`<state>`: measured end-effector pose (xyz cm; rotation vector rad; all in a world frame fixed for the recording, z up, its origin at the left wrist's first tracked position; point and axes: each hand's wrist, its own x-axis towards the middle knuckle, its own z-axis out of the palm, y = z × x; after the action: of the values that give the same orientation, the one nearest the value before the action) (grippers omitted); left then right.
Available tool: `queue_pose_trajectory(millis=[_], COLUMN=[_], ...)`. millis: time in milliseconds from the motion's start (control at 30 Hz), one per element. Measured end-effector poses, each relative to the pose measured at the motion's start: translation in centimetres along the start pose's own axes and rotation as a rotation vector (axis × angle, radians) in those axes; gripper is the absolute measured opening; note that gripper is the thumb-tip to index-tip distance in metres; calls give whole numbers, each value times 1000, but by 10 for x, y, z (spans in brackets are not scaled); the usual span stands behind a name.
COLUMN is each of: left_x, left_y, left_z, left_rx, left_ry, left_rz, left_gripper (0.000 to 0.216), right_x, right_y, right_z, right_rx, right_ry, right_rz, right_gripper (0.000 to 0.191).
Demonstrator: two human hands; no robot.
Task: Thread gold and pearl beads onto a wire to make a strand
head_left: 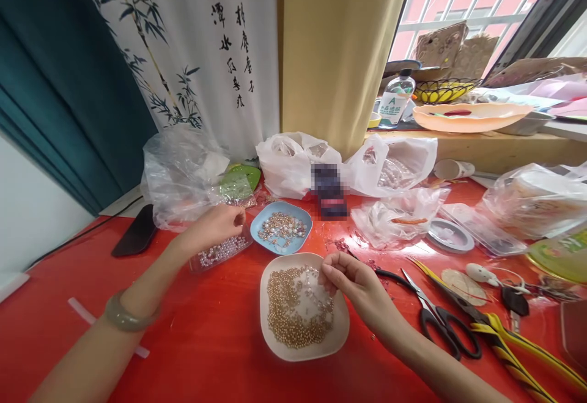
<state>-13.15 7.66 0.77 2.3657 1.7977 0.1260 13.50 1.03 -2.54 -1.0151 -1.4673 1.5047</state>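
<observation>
My left hand point(219, 225) reaches out over a clear box of pearl beads point(220, 252), its fingertips pinched near a small clear bag point(233, 190); what they hold is too small to tell. My right hand point(351, 277) hovers at the right rim of a beige dish point(270, 339) full of small gold beads, with thumb and fingers pinched together on something thin that I cannot make out. A blue dish point(261, 241) of mixed pearls sits between the two hands, farther back.
Black scissors point(435, 317) and yellow-handled pliers point(499, 336) lie right of the beige dish on the red table point(206, 342). Several plastic bags point(293, 161) crowd the back. A black object point(136, 232) lies far left. A windowsill with a bottle point(395, 100) and trays is behind.
</observation>
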Motion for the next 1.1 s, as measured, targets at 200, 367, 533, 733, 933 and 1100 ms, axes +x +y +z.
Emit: queue_pose_trajectory(millis=[200,367,533,733,933,1100], left_x=[-8,-19,-22,-22,-23,-23], left_y=[61,91,97,96,96,95], left_z=[17,35,41,43,44,47], left_rx=[-1120,-1511,-1618,-1650,-1631,-1591], left_ry=[-140,-306,-355,-354,-358,-346], left_rz=[63,29,-21,-31,-19,4], left_gripper=[15,14,13,12,10,10], right_x=[-7,-12,-14,-15,-14,-13], right_y=[-11,-21,-24,-25,-25,-25], right_z=[9,14,15,15,16,17], right_rx=[46,134,212,219,213,200], right_ry=[-8,16,29,56,43,51], right_rz=[121,192,200,168,167,170], right_gripper=[17,12,11,11,12,11])
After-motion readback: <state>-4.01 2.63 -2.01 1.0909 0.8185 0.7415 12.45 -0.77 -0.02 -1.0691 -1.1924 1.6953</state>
